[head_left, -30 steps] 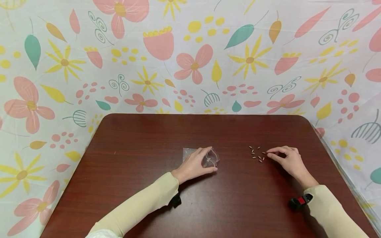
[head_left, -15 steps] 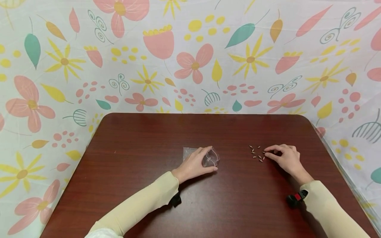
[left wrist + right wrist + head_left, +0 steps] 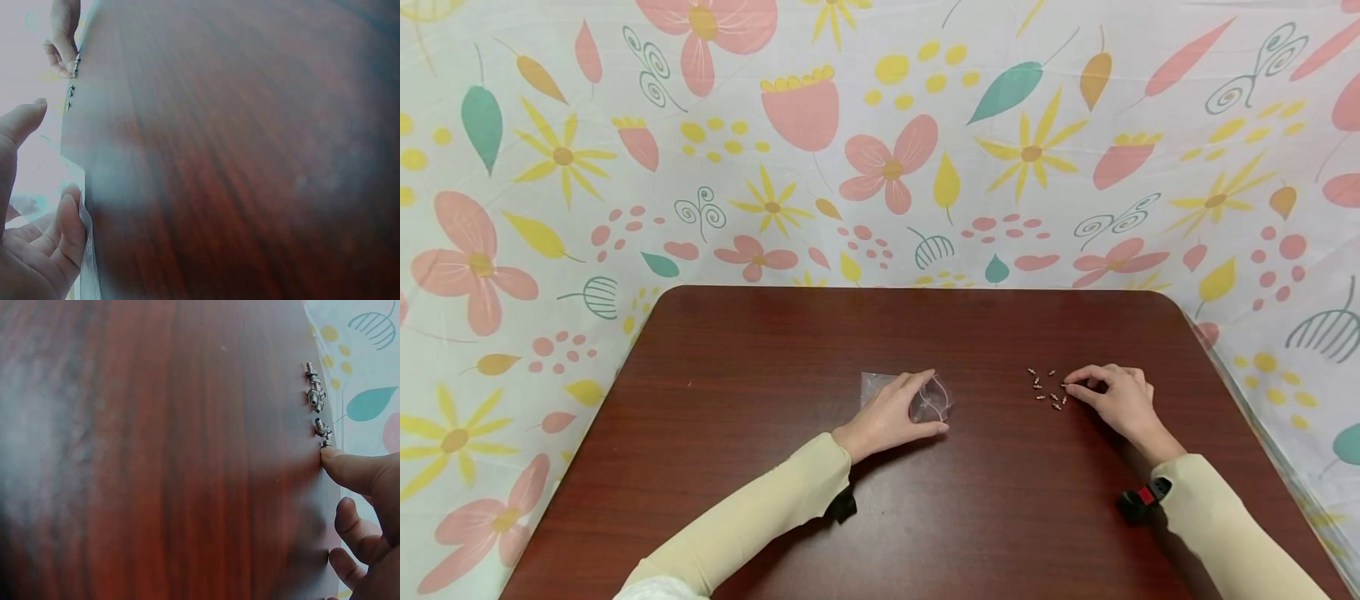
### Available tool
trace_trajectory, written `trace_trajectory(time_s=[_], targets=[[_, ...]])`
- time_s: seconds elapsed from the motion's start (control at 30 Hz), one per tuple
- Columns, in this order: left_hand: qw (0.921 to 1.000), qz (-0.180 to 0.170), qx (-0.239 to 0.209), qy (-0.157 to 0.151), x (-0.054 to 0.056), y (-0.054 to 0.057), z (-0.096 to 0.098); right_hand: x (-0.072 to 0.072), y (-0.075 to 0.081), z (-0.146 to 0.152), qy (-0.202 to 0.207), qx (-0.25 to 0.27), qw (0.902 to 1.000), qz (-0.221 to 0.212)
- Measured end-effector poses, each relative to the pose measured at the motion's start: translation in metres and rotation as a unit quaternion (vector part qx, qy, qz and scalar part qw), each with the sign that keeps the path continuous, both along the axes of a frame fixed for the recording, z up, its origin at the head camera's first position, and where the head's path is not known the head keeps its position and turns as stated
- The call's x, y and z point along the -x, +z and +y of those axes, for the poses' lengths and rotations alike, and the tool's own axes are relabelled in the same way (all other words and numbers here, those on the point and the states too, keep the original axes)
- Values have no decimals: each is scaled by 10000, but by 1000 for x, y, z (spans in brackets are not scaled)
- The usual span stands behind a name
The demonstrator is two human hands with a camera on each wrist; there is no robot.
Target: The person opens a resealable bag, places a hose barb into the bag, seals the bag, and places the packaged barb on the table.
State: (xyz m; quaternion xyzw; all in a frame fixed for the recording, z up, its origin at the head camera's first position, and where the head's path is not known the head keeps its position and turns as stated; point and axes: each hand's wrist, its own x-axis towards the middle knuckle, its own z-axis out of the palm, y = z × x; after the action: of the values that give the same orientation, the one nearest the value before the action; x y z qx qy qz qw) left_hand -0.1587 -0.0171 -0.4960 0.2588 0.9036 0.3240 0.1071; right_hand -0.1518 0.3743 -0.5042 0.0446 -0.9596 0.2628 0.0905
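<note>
In the head view, a clear plastic zip bag (image 3: 880, 383) lies mid-table. My left hand (image 3: 891, 417) curls round it, thumb and index finger spread wide on either side of its gaping mouth. Bent fingers touch the plastic edge (image 3: 89, 244) in the left wrist view. To the right, several small silvery metal fittings (image 3: 1040, 397) lie scattered. At their right side my right hand (image 3: 1123, 404) pinches one small metal fitting (image 3: 326, 444) between thumb and index finger, low over the tabletop. The fingertips partly hide it.
The dark reddish-brown wooden table (image 3: 760, 333) has rounded far corners. A white cloth (image 3: 895, 242) with flower and leaf prints hangs behind it and at both sides. A black wrist device (image 3: 1138, 502) with a red part sits at the right cuff.
My right hand has moved slightly left to the nearest metal fitting, and its thumb and index finger have closed on it. The left hand and the bag have kept still.
</note>
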Motion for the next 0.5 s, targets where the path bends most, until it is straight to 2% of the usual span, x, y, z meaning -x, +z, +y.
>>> trace_trajectory(time_s=[0.5], targets=[[10000,15,-11,-19,0,0,0,1,1,-2,-38,116,9999,-54]])
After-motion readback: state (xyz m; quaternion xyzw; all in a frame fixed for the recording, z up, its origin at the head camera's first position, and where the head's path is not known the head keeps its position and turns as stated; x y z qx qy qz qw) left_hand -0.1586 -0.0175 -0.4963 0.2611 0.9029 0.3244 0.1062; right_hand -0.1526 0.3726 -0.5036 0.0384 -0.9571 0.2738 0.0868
